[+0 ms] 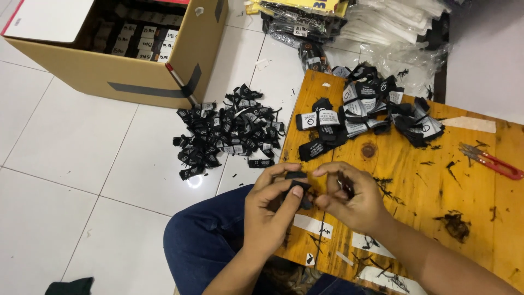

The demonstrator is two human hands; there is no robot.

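Observation:
My left hand (pixel 268 208) and my right hand (pixel 349 198) meet over the near left edge of a low wooden table (pixel 415 180). Together they pinch a small black fabric label (pixel 299 186), the left thumb pressed on it and the right fingertips at its other end. A heap of black and white labels (pixel 371 106) lies on the table's far side, beyond my hands. Another heap of black labels (pixel 229 134) is spread on the white tiled floor to the left of the table.
Red-handled thread snips (pixel 494 159) lie at the table's right edge. An open cardboard box (pixel 136 76) with packed bundles stands at the far left. Plastic bags and packets (pixel 382 22) are piled behind the table. My knee in blue jeans (pixel 204 235) sits under my hands.

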